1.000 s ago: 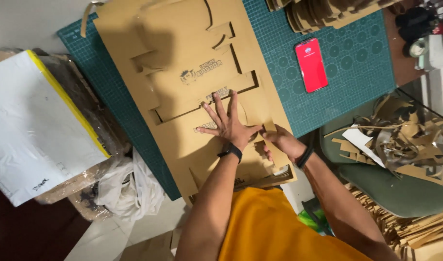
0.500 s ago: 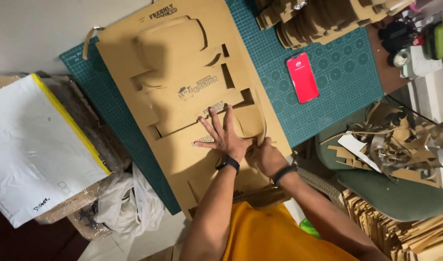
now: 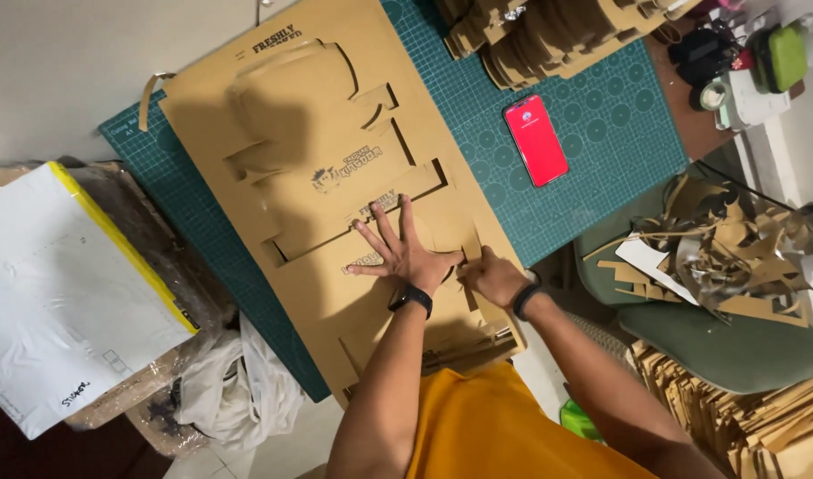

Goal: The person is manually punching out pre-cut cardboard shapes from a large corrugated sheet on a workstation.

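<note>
A large brown cardboard sheet [image 3: 318, 151] with cut-out shapes and dark printing lies on a green cutting mat [image 3: 601, 151]. My left hand [image 3: 406, 253], a black watch on its wrist, presses flat on the sheet's lower part with fingers spread. My right hand [image 3: 490, 277], wearing a black band, sits just to its right at the sheet's right edge. Its fingers are curled against the cardboard, and anything inside them is hidden.
A red phone [image 3: 536, 140] lies on the mat. Stacked cardboard pieces [image 3: 548, 40] sit at the top. A green chair [image 3: 734, 346] holds cardboard scraps. A white package with yellow edge [image 3: 60, 284] and plastic wrap are at the left. Small items [image 3: 743, 62] crowd the top right corner.
The view has shifted, so the sheet shows further up. My left hand stays spread on the cardboard. My right hand has drawn in closer beside the left.
</note>
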